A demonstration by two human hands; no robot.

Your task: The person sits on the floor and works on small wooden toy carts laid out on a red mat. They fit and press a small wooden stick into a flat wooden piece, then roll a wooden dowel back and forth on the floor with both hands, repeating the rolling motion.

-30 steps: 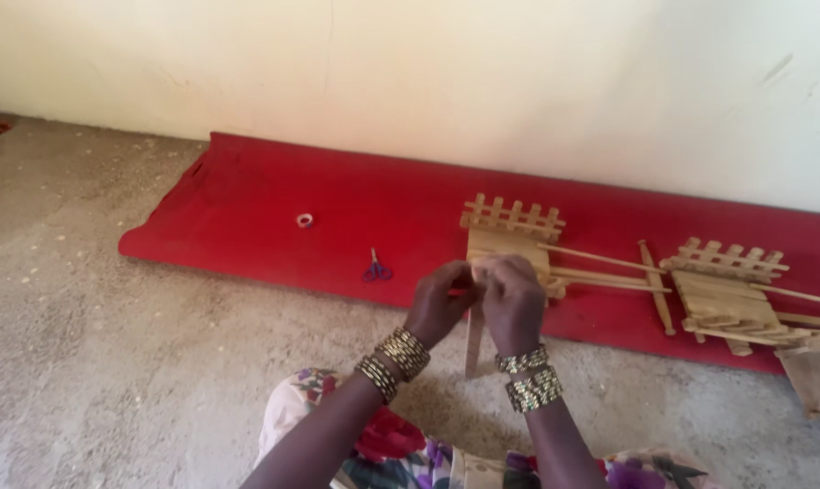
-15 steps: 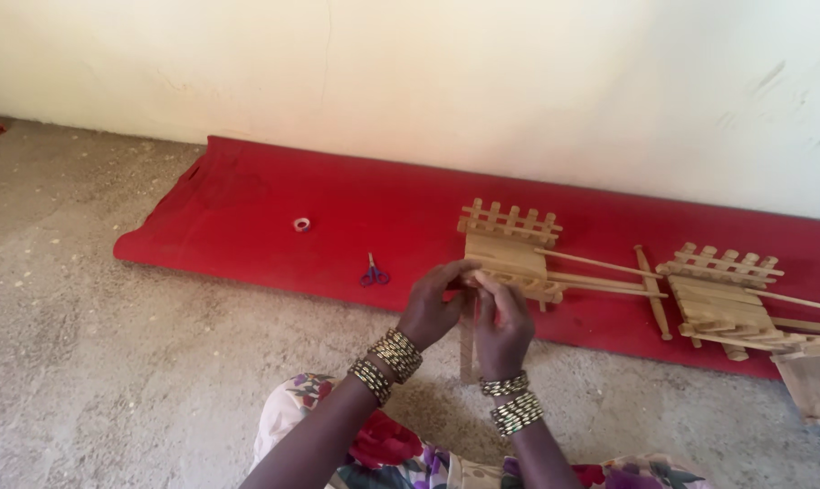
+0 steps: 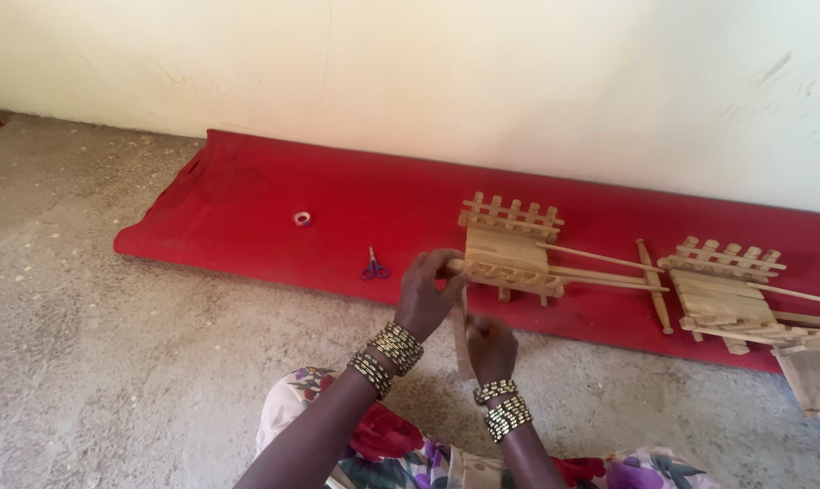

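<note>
Head view: the wooden stick model (image 3: 510, 258) on the red mat (image 3: 247, 208) was pinched at its near-left corner by the left hand (image 3: 428, 294); a flat stick (image 3: 462, 340), upright just below, was gripped by the right hand (image 3: 491, 349).

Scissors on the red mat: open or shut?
Cannot tell for certain. The scissors lie flat with the blades reading as one line, probably shut, but they are too small here.

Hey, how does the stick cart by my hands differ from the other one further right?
The near cart is touched by the left hand; the far cart lies untouched. The near cart is fully in view; the far cart runs off the right edge. Both are pale wood, fence-backed, on the red mat.
</note>
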